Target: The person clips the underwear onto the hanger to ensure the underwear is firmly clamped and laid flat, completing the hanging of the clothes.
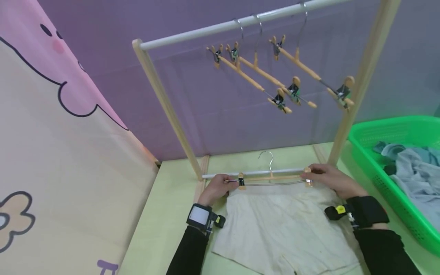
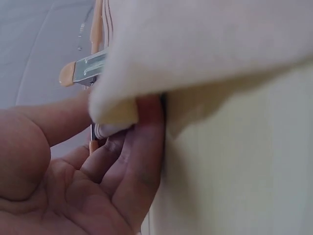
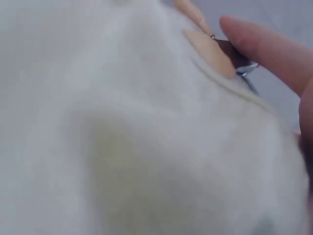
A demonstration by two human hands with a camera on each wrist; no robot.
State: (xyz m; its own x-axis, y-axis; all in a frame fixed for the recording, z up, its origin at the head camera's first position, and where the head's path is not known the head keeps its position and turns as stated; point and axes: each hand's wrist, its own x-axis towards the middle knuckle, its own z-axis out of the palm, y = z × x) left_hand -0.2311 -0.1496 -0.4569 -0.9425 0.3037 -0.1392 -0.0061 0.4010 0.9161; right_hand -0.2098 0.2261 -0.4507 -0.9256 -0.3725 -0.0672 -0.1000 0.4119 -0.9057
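Observation:
Cream shorts [image 1: 285,225] lie spread on the pale green table, their waistband along a clip hanger [image 1: 254,178] with a metal hook. My left hand [image 1: 218,187] is at the hanger's left end, beside the left clip [image 1: 241,181]. In the left wrist view, its thumb and fingers pinch the corner of the waistband [image 2: 115,105], some fingers hidden behind the cloth. At the other end, my right hand [image 1: 331,179] pinches the right clip [image 1: 308,177], which sits over the waistband. The right wrist view shows a digit against that clip's upper part; the other fingers are mostly hidden behind the shorts.
Above, several similar clip hangers [image 1: 254,68] hang from the white rail [image 1: 220,27] of a wooden rack [image 1: 165,103]. A lower bar [image 1: 220,175] crosses just behind the shorts. At the right, a green basket [image 1: 381,194] holds crumpled grey and bluish clothes [image 1: 412,172].

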